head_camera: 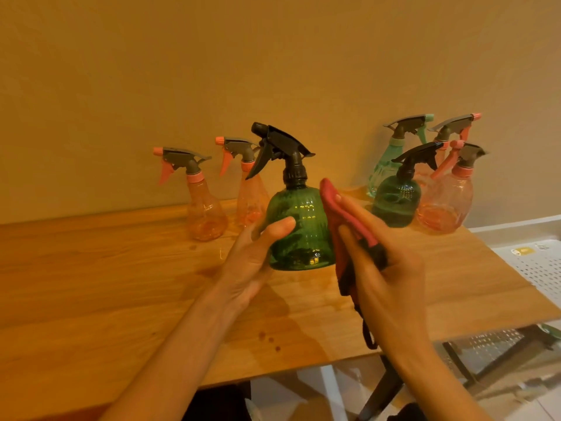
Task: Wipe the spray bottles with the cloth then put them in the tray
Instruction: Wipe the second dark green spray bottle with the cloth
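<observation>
A dark green spray bottle [299,229] with a black trigger head is held above the wooden table [106,284]. My left hand [255,256] grips its left side, thumb across the front. My right hand [382,262] holds a red cloth [343,214] and presses it against the bottle's right side. Two pink bottles [205,205] stand behind on the left. At the back right stands a group of several bottles: a mint one [384,168], a smaller dark green one [397,199] and pink ones [447,202]. The white perforated tray [534,265] lies at the right edge.
The wall rises directly behind the bottles. A few dark drops [270,340] mark the table near its front edge. Below the table's right end are dark legs [382,390] and a white surface.
</observation>
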{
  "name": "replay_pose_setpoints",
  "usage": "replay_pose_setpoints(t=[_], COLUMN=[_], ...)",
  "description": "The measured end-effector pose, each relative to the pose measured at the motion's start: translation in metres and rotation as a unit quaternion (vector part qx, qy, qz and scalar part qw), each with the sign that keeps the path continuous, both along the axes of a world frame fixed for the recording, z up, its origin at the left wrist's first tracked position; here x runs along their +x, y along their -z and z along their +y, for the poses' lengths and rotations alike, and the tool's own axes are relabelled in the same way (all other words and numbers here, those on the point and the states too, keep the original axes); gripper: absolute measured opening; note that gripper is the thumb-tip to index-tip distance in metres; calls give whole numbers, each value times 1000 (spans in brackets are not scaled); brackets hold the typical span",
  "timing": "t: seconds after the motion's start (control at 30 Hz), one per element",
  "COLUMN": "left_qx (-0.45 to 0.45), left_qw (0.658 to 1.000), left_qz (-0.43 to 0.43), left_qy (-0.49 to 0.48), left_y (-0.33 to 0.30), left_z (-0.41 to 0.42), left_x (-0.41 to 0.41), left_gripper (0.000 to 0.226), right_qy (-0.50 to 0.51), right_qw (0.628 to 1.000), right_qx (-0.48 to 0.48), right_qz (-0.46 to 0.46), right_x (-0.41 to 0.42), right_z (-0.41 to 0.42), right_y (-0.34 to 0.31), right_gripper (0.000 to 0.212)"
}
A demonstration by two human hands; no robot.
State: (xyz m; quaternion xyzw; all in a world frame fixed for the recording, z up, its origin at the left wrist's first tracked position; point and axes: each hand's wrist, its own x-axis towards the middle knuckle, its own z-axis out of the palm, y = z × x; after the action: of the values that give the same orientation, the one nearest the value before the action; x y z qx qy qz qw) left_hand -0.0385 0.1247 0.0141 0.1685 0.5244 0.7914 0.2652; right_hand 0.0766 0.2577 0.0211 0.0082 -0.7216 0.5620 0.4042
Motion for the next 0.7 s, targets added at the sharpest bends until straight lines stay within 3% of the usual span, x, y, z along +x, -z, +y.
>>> replay_pose_setpoints(t=[0.23,0.37,0.5,0.63,0.7], left_qx=[3,-27,-21,-3,8], left_qw=[999,998,998,999,999], left_qz=[12,32,17,15,17], left_qy=[-31,-44,-51,-49,-45], left_y=[1,-1,0,-2,-3], left_z=[-8,-8,-8,-7,-6], left_x=[16,22,24,28,30], left_gripper=[101,63,49,28,29], right_qy=[0,-11,-3,32,31], right_qw=[996,996,992,971,955], right_qx=[78,89,123,238,296], right_qz=[42,30,18,12,10], right_x=[2,2,3,16,25], right_z=[-10,-12,-13,-17,-21], right_y=[11,12,16,30,40], right_gripper=[48,50,53,52,49])
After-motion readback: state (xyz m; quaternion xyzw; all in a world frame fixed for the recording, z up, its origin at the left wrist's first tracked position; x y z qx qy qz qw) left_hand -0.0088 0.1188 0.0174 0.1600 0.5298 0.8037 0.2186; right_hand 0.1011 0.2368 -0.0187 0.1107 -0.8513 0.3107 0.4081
